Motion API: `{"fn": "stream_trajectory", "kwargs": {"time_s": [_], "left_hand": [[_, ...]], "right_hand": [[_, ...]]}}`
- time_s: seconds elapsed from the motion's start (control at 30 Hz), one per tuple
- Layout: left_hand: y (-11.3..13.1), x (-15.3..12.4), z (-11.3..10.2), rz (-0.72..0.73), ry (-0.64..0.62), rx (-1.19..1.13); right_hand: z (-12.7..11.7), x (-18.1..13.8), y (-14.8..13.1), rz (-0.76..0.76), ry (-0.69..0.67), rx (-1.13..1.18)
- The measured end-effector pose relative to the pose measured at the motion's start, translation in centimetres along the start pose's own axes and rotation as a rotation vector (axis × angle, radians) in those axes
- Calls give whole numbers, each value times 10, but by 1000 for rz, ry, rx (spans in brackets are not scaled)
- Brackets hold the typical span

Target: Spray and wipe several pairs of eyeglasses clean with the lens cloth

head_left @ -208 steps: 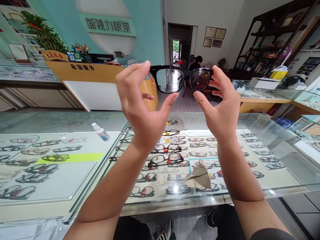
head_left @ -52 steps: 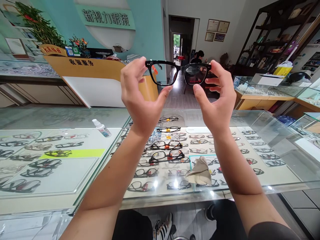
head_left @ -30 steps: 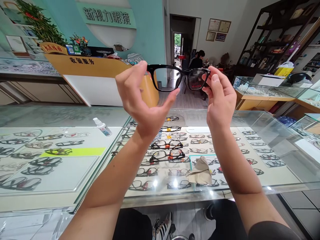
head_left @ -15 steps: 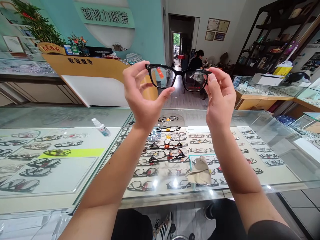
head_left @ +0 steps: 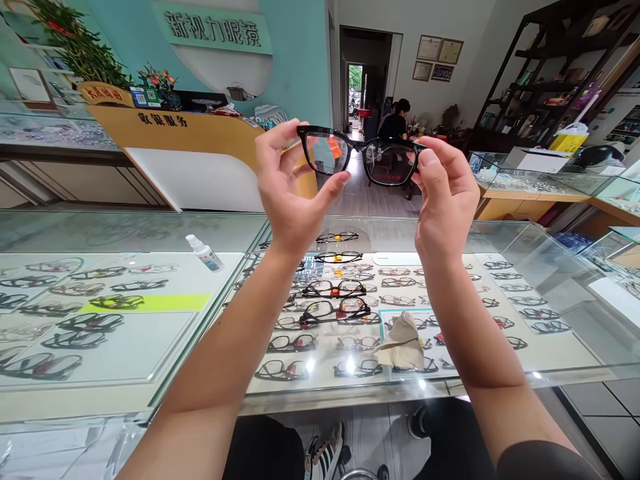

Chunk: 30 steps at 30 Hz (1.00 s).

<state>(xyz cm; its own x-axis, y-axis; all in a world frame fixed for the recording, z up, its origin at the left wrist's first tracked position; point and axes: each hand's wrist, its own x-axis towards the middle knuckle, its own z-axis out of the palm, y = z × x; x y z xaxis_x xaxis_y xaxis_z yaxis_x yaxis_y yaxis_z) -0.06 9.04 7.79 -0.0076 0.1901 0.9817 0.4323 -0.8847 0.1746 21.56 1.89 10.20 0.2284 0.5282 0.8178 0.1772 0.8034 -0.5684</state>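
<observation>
A pair of black-framed eyeglasses (head_left: 357,145) is raised above the glass counter, its front spread between my two hands. My left hand (head_left: 293,190) grips the left end of the frame, thumb below the left lens and fingers behind it. At the other end, my right hand (head_left: 447,197) pinches the frame's corner between thumb and fingers. An orange sticker shows at the left lens, and red print at the right one. Below the hands, a crumpled beige cloth (head_left: 401,343) lies on the counter top. A white spray bottle (head_left: 204,253) stands farther left.
The glass display counter (head_left: 320,393) holds several rows of eyeglasses. A few black frames (head_left: 335,310) sit near the middle. Beyond it is a yellow and white service desk (head_left: 185,163). A seated person (head_left: 395,121) is in the background, with a dark shelf (head_left: 545,73) to the right.
The eyeglasses and both hands have shifted slightly to the right in view, and the glasses are tilted a little more. Both hands keep their hold.
</observation>
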Motion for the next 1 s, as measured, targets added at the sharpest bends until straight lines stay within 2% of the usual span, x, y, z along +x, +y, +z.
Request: {"fn": "stream_trajectory", "kwargs": {"time_s": [0.17,0.27,0.4,0.57,0.83,1.0], "left_hand": [[2,1,3,-79,9,-21],[4,1,4,-79,15,-52],[4,0,6,-83,-28,-63],[6,-2,8,-149,-34,-60],[6,-6,8,-45,-74,3],[11,-1,-3,-19,-10,25]], "right_hand": [[-1,2,7,-36,-115,-142],[-2,1,8,-30,-177,-155],[-2,1,5,16,-138,-15],[-1,3,3,38,-191,-82],[1,4,16,54,-192,-53],[-10,8,18,-28,-260,-72]]}}
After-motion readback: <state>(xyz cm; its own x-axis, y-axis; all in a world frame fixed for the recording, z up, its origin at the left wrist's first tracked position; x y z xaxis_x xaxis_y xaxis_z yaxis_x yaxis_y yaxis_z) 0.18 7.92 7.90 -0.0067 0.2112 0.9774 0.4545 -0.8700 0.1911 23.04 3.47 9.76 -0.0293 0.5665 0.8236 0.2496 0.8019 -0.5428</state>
